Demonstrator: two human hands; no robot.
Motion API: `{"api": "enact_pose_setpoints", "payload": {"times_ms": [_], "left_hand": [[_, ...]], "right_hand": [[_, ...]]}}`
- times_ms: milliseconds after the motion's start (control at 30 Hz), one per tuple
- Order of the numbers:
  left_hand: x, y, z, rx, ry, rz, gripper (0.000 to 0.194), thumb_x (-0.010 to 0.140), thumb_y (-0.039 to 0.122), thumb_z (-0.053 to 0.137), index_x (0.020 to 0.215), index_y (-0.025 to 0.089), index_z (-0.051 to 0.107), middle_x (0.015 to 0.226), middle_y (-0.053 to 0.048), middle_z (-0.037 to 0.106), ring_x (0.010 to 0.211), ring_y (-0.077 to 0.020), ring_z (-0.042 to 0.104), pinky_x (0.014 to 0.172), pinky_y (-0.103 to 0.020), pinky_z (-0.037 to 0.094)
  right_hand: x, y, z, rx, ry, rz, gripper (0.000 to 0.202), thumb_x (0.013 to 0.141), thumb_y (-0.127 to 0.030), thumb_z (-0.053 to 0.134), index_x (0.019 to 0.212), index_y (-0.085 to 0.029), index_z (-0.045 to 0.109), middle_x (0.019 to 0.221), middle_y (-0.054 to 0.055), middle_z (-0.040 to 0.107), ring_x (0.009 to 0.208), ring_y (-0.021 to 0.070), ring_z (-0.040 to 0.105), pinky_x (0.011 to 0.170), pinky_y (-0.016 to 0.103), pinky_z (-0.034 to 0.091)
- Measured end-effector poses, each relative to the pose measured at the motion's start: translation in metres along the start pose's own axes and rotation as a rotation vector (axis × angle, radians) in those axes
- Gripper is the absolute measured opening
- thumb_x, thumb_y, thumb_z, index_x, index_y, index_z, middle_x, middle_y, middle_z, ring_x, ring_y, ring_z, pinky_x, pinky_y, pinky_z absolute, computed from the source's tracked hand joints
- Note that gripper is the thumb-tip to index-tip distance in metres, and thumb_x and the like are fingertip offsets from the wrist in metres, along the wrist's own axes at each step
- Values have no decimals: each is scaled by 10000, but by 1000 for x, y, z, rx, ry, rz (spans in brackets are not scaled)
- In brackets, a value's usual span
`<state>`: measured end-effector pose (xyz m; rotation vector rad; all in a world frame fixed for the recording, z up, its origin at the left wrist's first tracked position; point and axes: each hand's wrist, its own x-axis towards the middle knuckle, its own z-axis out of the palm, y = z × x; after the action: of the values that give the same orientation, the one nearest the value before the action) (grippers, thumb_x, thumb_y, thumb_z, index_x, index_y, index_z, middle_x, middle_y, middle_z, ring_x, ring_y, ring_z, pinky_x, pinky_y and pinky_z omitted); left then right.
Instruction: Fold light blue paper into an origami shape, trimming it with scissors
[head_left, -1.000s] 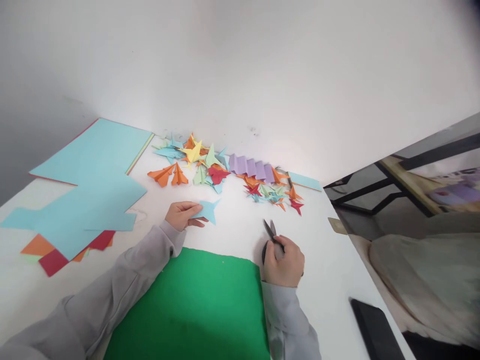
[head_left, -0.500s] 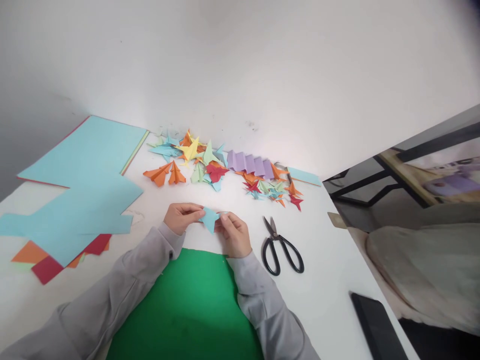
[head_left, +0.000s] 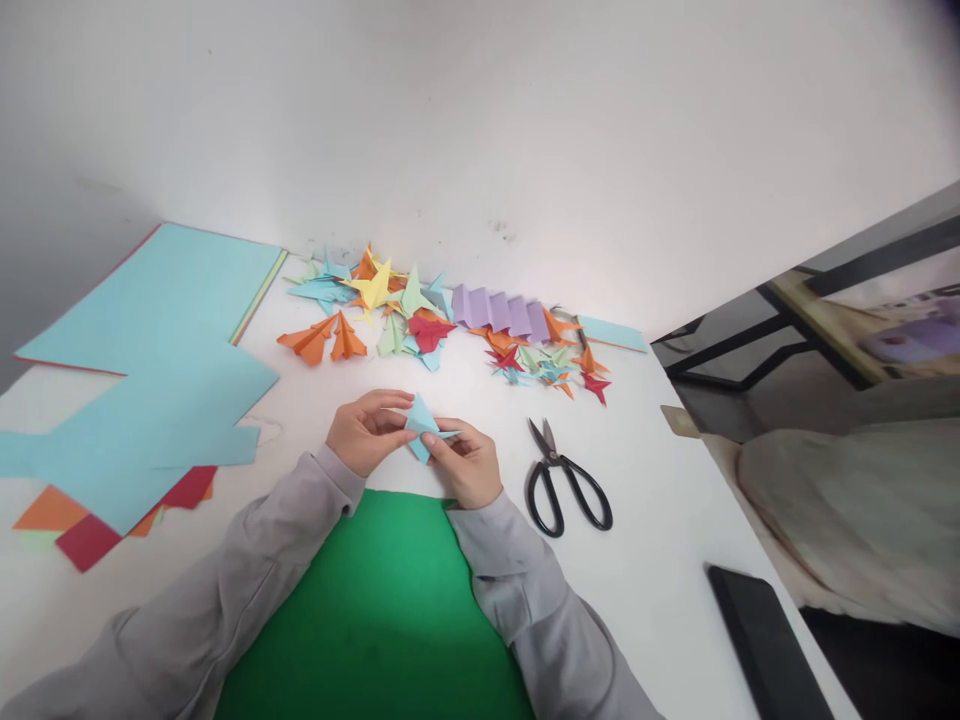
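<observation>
Left grip (head_left: pixel 365 434): thumb and fingers pinching the left side of a folded light-blue paper piece (head_left: pixel 421 425). Right grip (head_left: pixel 469 462): pinching the same piece, thumb on its lower right face, other fingers mostly hidden behind.

Key relation: paper sits between the two grips, touching both, so neither hand is clearly nearer. Body is a narrow diamond; long axis runs roughly near-to-far, across the line joining the hands. One point sticks up past the fingertips, the other drops below the thumbs. Thin spike exits right, over the right grip. Can't tell exact tilt; fingers cover part of the folds.

Around: black-handled scissors (head_left: pixel 553 460) on the bench (head_left: pixel 652 520), right of the right grip, near but apart, blades parted, tips pointing away from the wearer. Green sheet (head_left: pixel 375 600) just nearside of both grips, forearms crossing over it. Light-blue sheets (head_left: pixel 165 425) well left of the left grip, red square (head_left: pixel 88 543) poking out below. Beyond the grips: orange folded pieces (head_left: pixel 322 338), mixed folded-paper pile (head_left: pixel 375 290), purple pleated paper (head_left: pixel 501 313). Black flat device (head_left: pixel 769 640) far right, nearside.

Closest obstacle to right grip: scissors, off to its side.
</observation>
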<state>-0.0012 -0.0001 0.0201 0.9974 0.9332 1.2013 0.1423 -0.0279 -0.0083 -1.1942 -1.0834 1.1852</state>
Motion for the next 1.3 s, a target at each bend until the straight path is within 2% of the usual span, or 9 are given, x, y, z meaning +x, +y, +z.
{"api": "enact_pose_setpoints", "payload": {"times_ms": [133,300,467,633,767,900,1000,1167,1300], "left_hand": [[0,-1,-1,-6,22,-95,459,404,138,800,842,119,666,778,-61,692,637,-153,648,642,-286,551],[0,-5,-2,-5,41,-94,374,403,164,806,754,121,686,688,-53,704,665,-179,662,688,-310,560],[2,-9,-3,7,60,-68,253,467,201,782,689,117,697,637,-45,697,569,-161,640,533,-277,555],[2,-11,-4,46,78,-70,291,442,213,799,696,109,701,622,-48,692,527,-160,624,459,-269,536],[2,-11,-4,12,77,-89,291,490,281,786,709,108,705,615,-48,687,538,-160,628,501,-289,556],[5,-11,-6,-98,29,-178,335,529,377,758,707,98,707,622,-59,682,578,-174,637,521,-313,569],[5,-11,-6,-118,6,-198,334,489,328,788,710,92,701,619,-57,682,553,-156,630,521,-293,561],[4,-12,-6,-42,-9,-145,373,428,235,811,749,95,681,655,-50,681,553,-155,626,542,-312,553],[6,-15,-8,-48,96,-63,433,402,209,812,789,106,647,667,-34,669,568,-139,625,573,-281,531]], "right_hand": [[1,1,0,-2,3,-5,200,633,-339,712,765,-194,672,515,-25,621,427,114,529,446,255,425],[1,-1,-1,-39,1,15,221,644,-364,702,767,-183,668,472,-29,599,421,119,537,441,250,426],[1,-3,-1,7,-5,34,215,645,-364,700,748,-181,651,451,-32,605,400,112,533,443,245,437],[2,-4,0,32,7,62,248,606,-386,725,713,-179,641,444,-26,616,374,114,532,426,252,457],[2,-1,0,63,28,70,270,596,-397,732,715,-172,644,422,-28,609,347,112,521,403,251,459],[4,3,-2,94,70,66,253,600,-375,735,716,-169,647,413,-32,604,333,110,510,390,250,451],[4,4,-2,115,78,68,242,601,-359,738,716,-166,647,409,-33,601,331,107,507,386,245,444],[5,4,-1,163,101,59,216,611,-329,737,720,-166,646,411,-30,603,341,104,506,385,239,434],[2,4,2,150,164,-43,186,642,-308,716,769,-182,668,490,-15,628,383,115,529,396,255,441]]}}
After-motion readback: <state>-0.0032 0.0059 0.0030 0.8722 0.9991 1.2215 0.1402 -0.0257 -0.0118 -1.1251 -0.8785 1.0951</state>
